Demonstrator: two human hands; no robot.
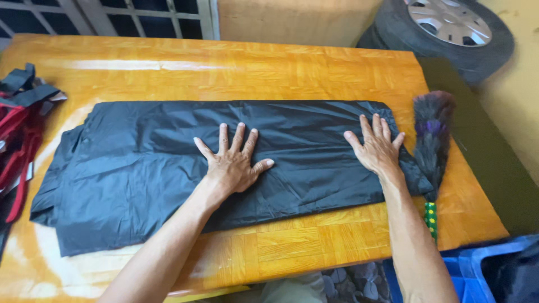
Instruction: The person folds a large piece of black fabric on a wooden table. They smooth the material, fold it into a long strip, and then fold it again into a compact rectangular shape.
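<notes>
Head view, looking down on a glossy orange wooden table (314,73). A dark, thin, slightly shiny garment (140,168), probably a raincoat or similar waterproof though the fabric alone does not settle it, lies spread lengthwise across the middle of the table and already doubled into a long, roughly rectangular band. Its upper edge runs straight; its left end is uneven, with a loose layer jutting past the lower corner, and creases show across the middle, so the folding appears partly done: the long fold is made, while flattening and any shorter folds are judged to be left. The left hand (233,163) rests palm down near the centre of the garment, fingers (238,137) spread wide and straight, pressing flat and gripping nothing. The right hand (377,147) lies palm down on the garment's right end, fingers fanned and extended, likewise holding nothing; the cloth bunches slightly beside its wrist. Both forearms reach in from the near edge, the left angled inward, the right nearly straight ahead. Just beside the right hand lies a feather duster (432,134) with a green patterned handle, its feathers touching the garment's end. Red and black straps (19,129) sit at the table's left edge; a car tyre (449,28) leans beyond the far right corner, and a blue crate (477,264) stands below.
</notes>
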